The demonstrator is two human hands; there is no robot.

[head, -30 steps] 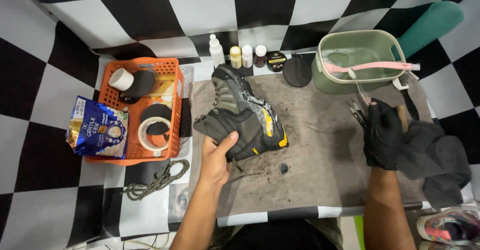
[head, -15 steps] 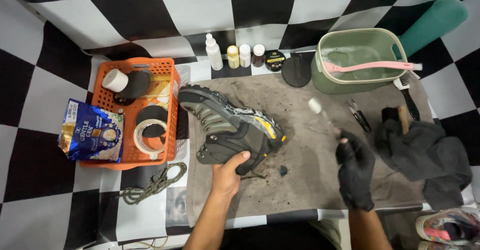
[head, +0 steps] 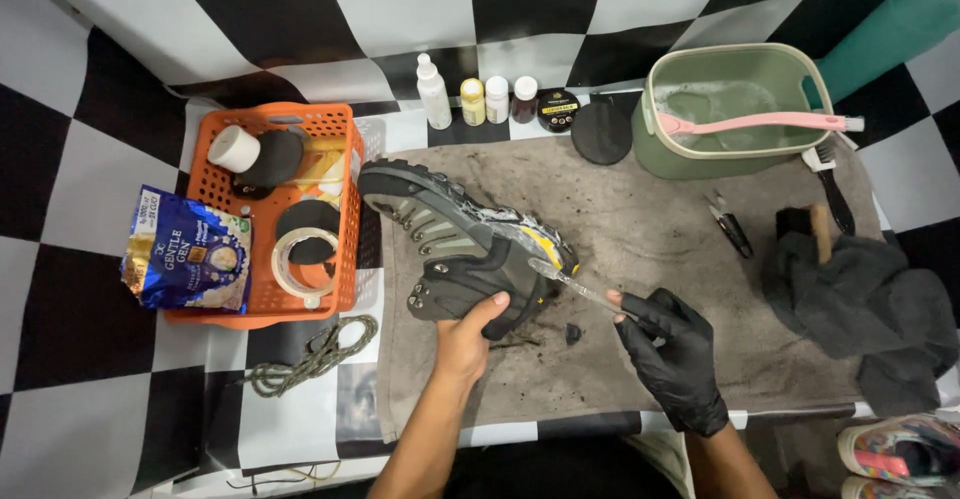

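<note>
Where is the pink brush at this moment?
In the head view, upper right: the pink brush lies across the rim of the green tub, behind the grey mat.

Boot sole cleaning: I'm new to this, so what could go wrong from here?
The left hand is bare and grips the boot close to where the thin tool in the gloved right hand works; a slip might jab it. Loosened dirt may spread over the grey mat. The pink brush lying across the green basin could get knocked off.
</note>
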